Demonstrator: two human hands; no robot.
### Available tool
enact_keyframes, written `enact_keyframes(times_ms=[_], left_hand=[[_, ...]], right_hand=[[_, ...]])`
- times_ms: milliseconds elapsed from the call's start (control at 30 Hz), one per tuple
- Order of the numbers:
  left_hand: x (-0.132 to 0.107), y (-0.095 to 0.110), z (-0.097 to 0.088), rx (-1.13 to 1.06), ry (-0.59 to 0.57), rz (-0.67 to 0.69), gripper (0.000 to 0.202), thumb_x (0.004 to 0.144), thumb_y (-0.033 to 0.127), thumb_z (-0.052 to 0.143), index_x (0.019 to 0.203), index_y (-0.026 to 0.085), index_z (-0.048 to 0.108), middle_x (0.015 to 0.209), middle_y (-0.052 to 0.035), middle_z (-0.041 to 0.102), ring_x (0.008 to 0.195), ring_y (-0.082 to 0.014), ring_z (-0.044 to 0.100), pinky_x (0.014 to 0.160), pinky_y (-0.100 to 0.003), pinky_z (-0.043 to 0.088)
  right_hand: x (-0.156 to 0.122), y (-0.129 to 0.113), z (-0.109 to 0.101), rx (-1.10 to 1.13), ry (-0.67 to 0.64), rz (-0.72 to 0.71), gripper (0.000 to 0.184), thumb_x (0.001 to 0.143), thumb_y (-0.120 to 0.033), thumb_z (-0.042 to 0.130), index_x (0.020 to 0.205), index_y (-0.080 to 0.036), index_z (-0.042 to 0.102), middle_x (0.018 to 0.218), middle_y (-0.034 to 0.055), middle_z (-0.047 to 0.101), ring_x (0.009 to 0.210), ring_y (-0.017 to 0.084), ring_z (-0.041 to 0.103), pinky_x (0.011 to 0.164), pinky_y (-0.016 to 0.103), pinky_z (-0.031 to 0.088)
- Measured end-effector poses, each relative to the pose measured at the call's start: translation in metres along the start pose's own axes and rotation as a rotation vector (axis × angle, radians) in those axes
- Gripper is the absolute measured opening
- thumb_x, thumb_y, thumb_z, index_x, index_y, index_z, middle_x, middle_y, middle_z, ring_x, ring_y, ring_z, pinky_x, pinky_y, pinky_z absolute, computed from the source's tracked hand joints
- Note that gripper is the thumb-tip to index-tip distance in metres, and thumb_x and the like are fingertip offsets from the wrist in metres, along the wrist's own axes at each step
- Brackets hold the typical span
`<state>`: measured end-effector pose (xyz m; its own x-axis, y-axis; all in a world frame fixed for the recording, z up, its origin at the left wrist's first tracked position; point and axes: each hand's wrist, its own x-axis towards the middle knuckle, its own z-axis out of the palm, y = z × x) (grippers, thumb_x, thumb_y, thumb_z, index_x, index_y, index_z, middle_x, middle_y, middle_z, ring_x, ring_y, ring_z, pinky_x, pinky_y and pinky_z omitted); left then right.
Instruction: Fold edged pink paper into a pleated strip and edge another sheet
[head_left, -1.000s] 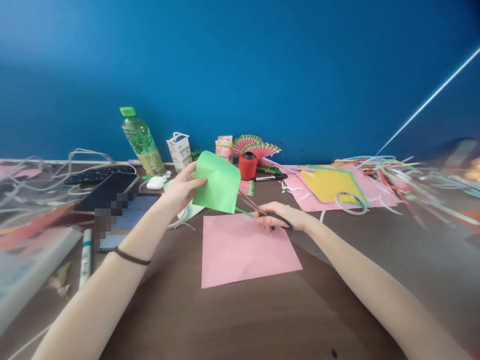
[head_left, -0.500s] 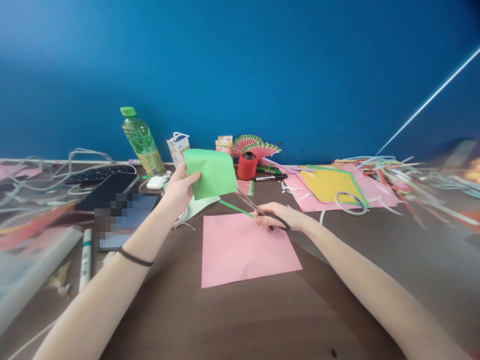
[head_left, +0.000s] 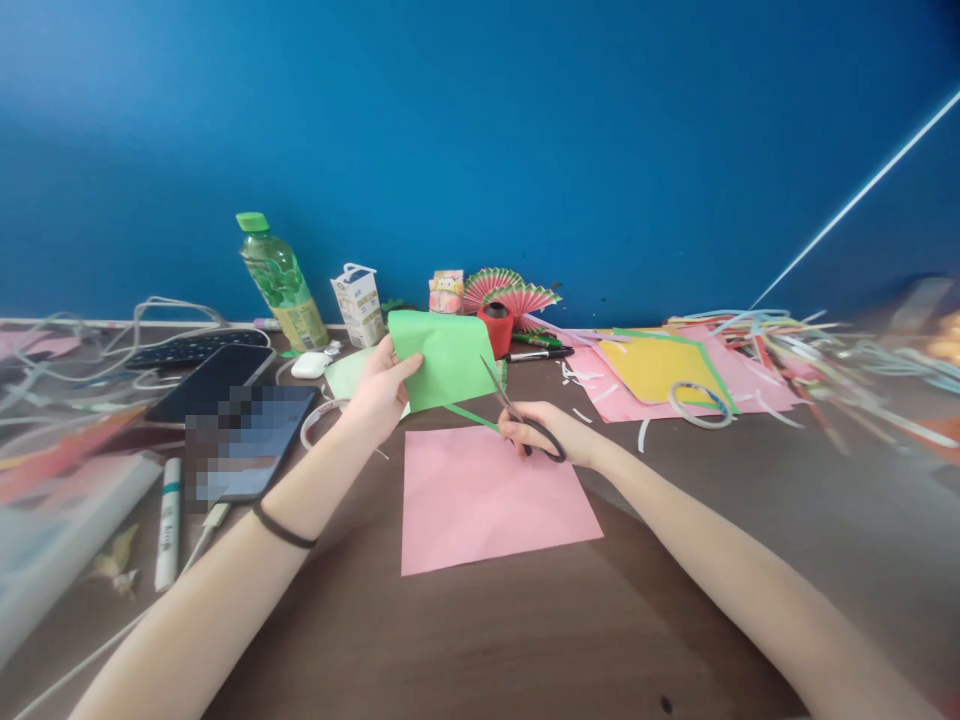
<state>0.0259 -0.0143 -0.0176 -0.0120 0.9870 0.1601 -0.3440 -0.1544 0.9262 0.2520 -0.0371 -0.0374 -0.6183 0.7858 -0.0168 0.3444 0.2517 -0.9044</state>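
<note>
My left hand [head_left: 375, 395] pinches the left edge of a green paper sheet [head_left: 444, 358] and holds it up above the table. My right hand [head_left: 541, 436] grips black-handled scissors [head_left: 517, 415]; their blades point up and left and touch the sheet's lower right edge. A thin green strip [head_left: 472, 417] hangs from the sheet's bottom edge towards the scissors. A pink paper square [head_left: 487, 497] lies flat on the brown table [head_left: 480, 640] just below both hands.
A phone [head_left: 244, 445] and a dark tablet [head_left: 206, 380] lie at the left, with a marker [head_left: 168, 520] and cables. A green bottle [head_left: 281, 282], a small carton [head_left: 358, 303], paper fans [head_left: 510, 293] and a red roll [head_left: 496, 325] stand at the back. Coloured sheets, strips and a tape ring [head_left: 696, 405] cover the right.
My left hand has turned the green sheet and brought it a little lower and to the right. The scissors have swung to a steeper angle against its edge, and the cut strip has grown longer.
</note>
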Motion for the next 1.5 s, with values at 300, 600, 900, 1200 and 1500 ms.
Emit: enact_keyframes(times_ms=[300, 600, 900, 1200, 1500], left_hand=[[-0.002, -0.005, 0.005, 0.004, -0.011, -0.003, 0.036, 0.067, 0.016, 0.061, 0.102, 0.020, 0.053, 0.107, -0.0045, 0.065, 0.103, -0.0223, 0.058, 0.087, -0.035, 0.049], [-0.002, -0.010, 0.005, 0.016, -0.019, 0.009, 0.036, 0.067, 0.016, 0.061, 0.103, 0.021, 0.053, 0.106, -0.0041, 0.066, 0.105, -0.0220, 0.057, 0.086, -0.034, 0.050], [-0.005, -0.019, 0.005, 0.003, -0.096, 0.026, 0.037, 0.070, 0.021, 0.063, 0.105, 0.021, 0.052, 0.111, -0.0052, 0.063, 0.105, -0.0223, 0.057, 0.089, -0.035, 0.048], [-0.009, -0.021, 0.008, -0.025, -0.100, -0.047, 0.040, 0.069, 0.022, 0.065, 0.105, 0.023, 0.051, 0.112, -0.0044, 0.063, 0.100, -0.0226, 0.060, 0.084, -0.037, 0.051], [-0.012, -0.021, 0.010, -0.002, -0.095, -0.073, 0.041, 0.068, 0.024, 0.065, 0.107, 0.024, 0.050, 0.110, -0.0037, 0.064, 0.097, -0.0230, 0.061, 0.081, -0.038, 0.053]], right_hand=[[0.001, -0.004, 0.003, 0.010, 0.022, -0.011, 0.036, 0.079, -0.052, 0.047, 0.074, -0.017, 0.047, 0.057, -0.0030, 0.049, 0.053, 0.011, 0.050, 0.056, 0.026, 0.041], [0.001, -0.003, 0.002, 0.040, 0.053, -0.019, 0.043, 0.077, -0.060, 0.045, 0.078, -0.017, 0.046, 0.063, -0.0018, 0.050, 0.056, 0.011, 0.052, 0.052, 0.024, 0.037], [0.001, 0.001, 0.005, 0.030, 0.101, -0.081, 0.042, 0.081, -0.058, 0.042, 0.081, -0.016, 0.047, 0.064, -0.0003, 0.051, 0.061, 0.012, 0.053, 0.055, 0.024, 0.038], [0.003, 0.001, 0.007, -0.009, 0.153, -0.061, 0.046, 0.081, -0.060, 0.039, 0.083, -0.015, 0.048, 0.063, 0.0009, 0.053, 0.059, 0.012, 0.051, 0.055, 0.025, 0.039], [0.003, 0.003, 0.007, -0.044, 0.188, -0.060, 0.041, 0.083, -0.056, 0.039, 0.082, -0.016, 0.048, 0.064, 0.0002, 0.053, 0.057, 0.011, 0.048, 0.052, 0.024, 0.037]])
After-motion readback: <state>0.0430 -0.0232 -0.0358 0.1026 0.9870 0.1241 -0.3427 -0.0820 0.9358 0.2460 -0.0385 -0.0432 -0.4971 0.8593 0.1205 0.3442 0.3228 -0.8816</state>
